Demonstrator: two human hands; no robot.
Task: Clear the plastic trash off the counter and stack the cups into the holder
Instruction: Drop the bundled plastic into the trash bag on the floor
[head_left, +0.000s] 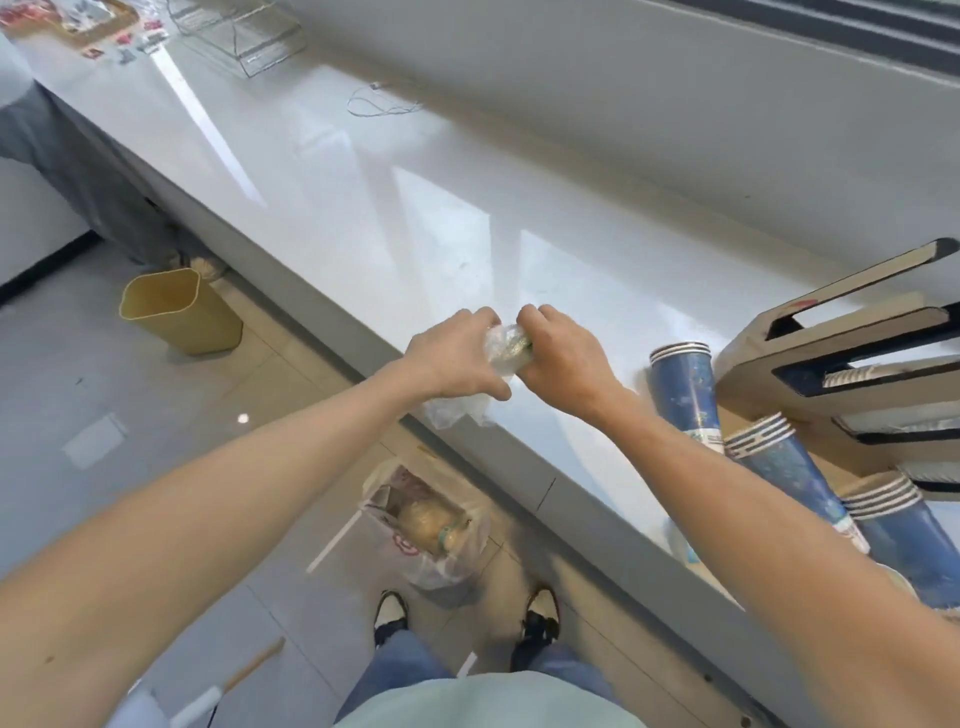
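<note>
Crumpled clear plastic trash (501, 348) is bunched between both hands above the front edge of the white counter (363, 208). My left hand (452, 353) grips it from the left, and a loose tail hangs below the fist. My right hand (561, 353) pinches it from the right. Three stacks of blue paper cups lie on their sides on the counter at the right: one stack (685, 389), a second (784, 462), a third (904, 540). Behind them stands a slotted cardboard holder (831, 374) with white cup rims showing in its slots.
On the floor under the counter edge sits a trash bin lined with a clear bag (431, 525), directly below my hands. A yellow bin (176, 312) stands farther left. A wire basket (244, 36) and a thin cable (379, 104) lie on the far counter.
</note>
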